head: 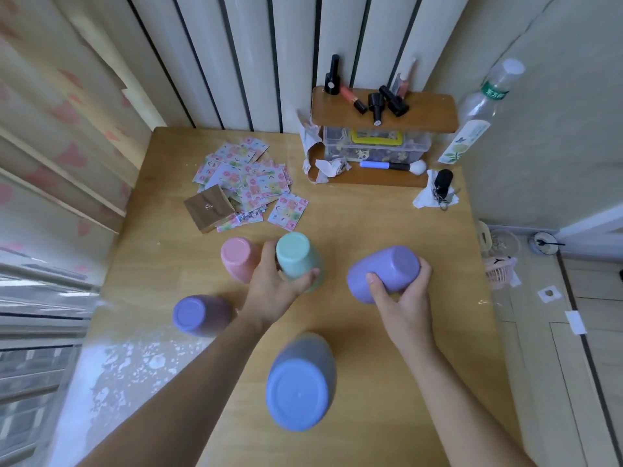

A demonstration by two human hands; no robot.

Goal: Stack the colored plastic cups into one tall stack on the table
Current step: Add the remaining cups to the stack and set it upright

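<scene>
Cups look light, stiff: left hand (276, 288) clasps green cup (298, 261), right hand (404, 294) clasps tilted purple cup (384, 271) by their sides.

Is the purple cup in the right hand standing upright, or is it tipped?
Tipped. The purple cup lies sideways in the right hand, its flat base pointing up and right, unlike the blue cup standing upside down.

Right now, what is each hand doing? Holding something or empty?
Left hand: closed around the green cup, which is upside down.
Right hand: closed around the tilted purple cup.
</scene>
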